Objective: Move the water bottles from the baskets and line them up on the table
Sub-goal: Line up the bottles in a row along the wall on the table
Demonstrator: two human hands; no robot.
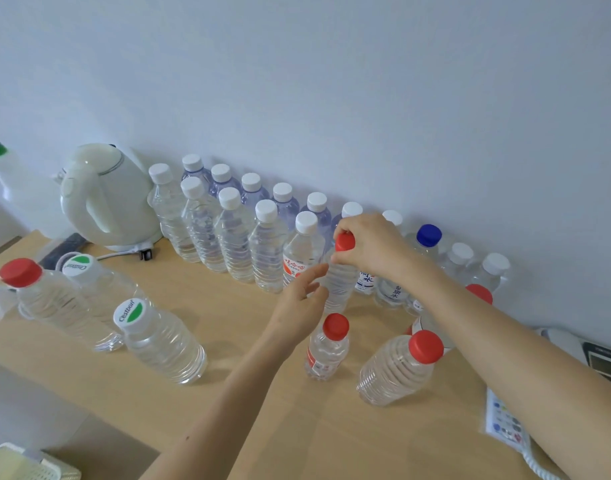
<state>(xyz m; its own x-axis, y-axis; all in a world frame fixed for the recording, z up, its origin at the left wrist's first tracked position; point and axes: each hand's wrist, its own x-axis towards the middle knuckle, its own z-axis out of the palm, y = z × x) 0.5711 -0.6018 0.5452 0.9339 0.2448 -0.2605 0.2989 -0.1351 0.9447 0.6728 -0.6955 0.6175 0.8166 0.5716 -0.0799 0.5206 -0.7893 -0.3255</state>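
The wooden desk point(248, 403) fills the lower frame, with a pale kettle point(106, 199) at the upper left and a double row of capped bottles point(267, 237) running along the wall point(331, 81) toward the right. Loose bottles point(162, 344) stand at the left of the frame, a small red-capped bottle point(326, 348) stands at lower centre, and a corner of a basket point(20, 464) shows at the bottom left. The held bottle point(338, 282) is at centre, at the right end of the front row. It is upright, its long axis vertical and its red cap pointing up; I cannot tell whether its base is on the desk. The right hand point(373, 244) has a narrow grip, pinching the cap. The left hand point(300, 299) is loose, fingers extended beside the body, touching it or nearly so. Held only by the cap, the bottle could swing at its base and bump the white-capped neighbour, and the row is packed tightly enough to topple in a chain. Both forearms also pass just above or beside the red-capped bottles, so a dropped arm could knock one over.
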